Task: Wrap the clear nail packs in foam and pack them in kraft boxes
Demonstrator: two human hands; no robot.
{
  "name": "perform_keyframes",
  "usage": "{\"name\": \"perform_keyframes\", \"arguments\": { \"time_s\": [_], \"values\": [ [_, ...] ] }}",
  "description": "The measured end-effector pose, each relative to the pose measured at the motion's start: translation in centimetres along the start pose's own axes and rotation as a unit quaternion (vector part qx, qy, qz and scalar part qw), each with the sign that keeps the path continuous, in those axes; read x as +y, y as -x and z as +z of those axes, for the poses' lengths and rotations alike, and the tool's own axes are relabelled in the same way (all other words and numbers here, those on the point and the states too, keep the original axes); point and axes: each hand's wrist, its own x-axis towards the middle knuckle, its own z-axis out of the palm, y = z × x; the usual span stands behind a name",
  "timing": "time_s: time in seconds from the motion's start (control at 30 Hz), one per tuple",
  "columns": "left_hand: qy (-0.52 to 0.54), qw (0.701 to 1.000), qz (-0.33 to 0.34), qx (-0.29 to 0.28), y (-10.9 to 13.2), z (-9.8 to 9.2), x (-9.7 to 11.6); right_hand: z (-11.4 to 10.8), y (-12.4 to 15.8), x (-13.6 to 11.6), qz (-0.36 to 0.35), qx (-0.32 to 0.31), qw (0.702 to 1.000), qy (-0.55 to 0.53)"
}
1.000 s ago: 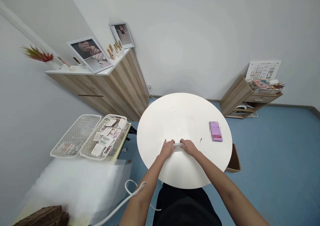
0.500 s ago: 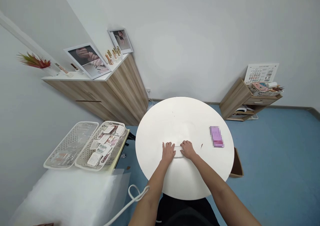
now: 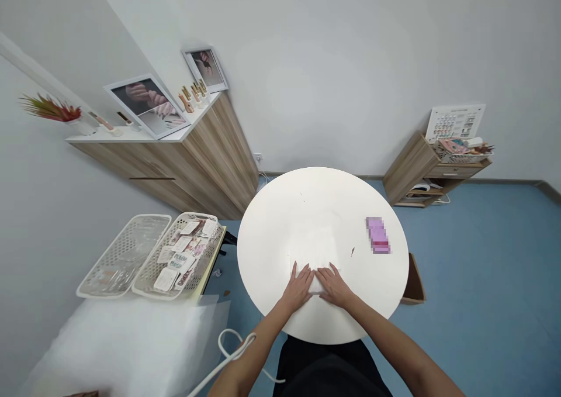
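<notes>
Side by side on the round white table (image 3: 272,210), both my hands press down on a thin white sheet-like thing (image 3: 316,287). A pale, faintly outlined part of it seems to spread beyond my fingertips; white on white, its exact kind and edges are hard to make out. My left hand (image 3: 298,287) lies flat with its fingers spread and its thumb side against the white thing. Mirroring it, my right hand (image 3: 333,286) also rests flat, fingers apart. The fingertips of the two hands nearly meet above the white thing's near part.
A pixelated purple item (image 3: 377,235) lies at the table's right, near a small dark mark. Left stand a white basket of cards and packets (image 3: 177,256) and another of clear packaging (image 3: 125,256). A white cable (image 3: 228,359) loops by my left forearm. An open cardboard box (image 3: 414,283) sits right.
Both hands have slid toward me and closer together, fingers now flatter. A pale sheet area now shows beyond the fingertips, where earlier only a small white rectangle lay between the hands.
</notes>
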Motion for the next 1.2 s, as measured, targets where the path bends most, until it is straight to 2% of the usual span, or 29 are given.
{"name": "perform_keyframes", "arguments": {
  "time_s": [0.17, 0.27, 0.37, 0.43, 0.57, 0.73, 0.83, 0.9, 0.97, 1.07, 1.2],
  "values": [
    [0.104, 0.994, -0.017, -0.026, 0.5, -0.7, 0.2, -1.1, 1.1, -0.3, -0.006, -0.045, 0.997, -0.067],
    [0.169, 0.981, -0.050, -0.081, -0.6, -2.3, -1.0, -2.4, 0.4, 0.2, 0.004, -0.061, 0.995, -0.078],
    [0.209, 0.963, -0.114, -0.129, -2.3, -4.0, -2.4, -3.6, -1.0, 0.8, 0.035, -0.065, 0.994, -0.079],
    [0.221, 0.956, -0.148, -0.125, -3.2, -4.7, -3.2, -4.2, -2.1, 1.2, 0.064, -0.072, 0.992, -0.085],
    [0.199, 0.960, -0.182, -0.075, -4.5, -5.2, -3.7, -4.6, -4.1, 2.0, 0.114, -0.062, 0.986, -0.100],
    [0.113, 0.972, -0.207, 0.010, -4.8, -4.1, -2.3, -4.2, -5.6, 3.3, 0.164, -0.044, 0.981, -0.090],
    [0.012, 0.987, -0.144, 0.067, -4.4, -2.3, -0.9, -3.6, -6.0, 3.7, 0.175, -0.025, 0.982, -0.072],
    [-0.022, 0.994, -0.091, 0.065, -3.8, -0.8, -0.1, -3.1, -6.0, 3.7, 0.177, -0.005, 0.982, -0.065],
    [-0.033, 0.996, -0.070, 0.048, -3.0, 0.6, 0.5, -2.5, -5.6, 3.5, 0.190, 0.031, 0.979, -0.062],
    [-0.038, 0.995, -0.081, 0.039, -2.1, 2.0, 0.9, -1.1, -4.1, 3.0, 0.280, 0.109, 0.951, -0.070],
    [-0.020, 0.996, -0.087, 0.030, -2.0, 1.9, 1.0, 1.4, -1.5, 2.5, 0.491, 0.188, 0.846, -0.087]
  ]
}}
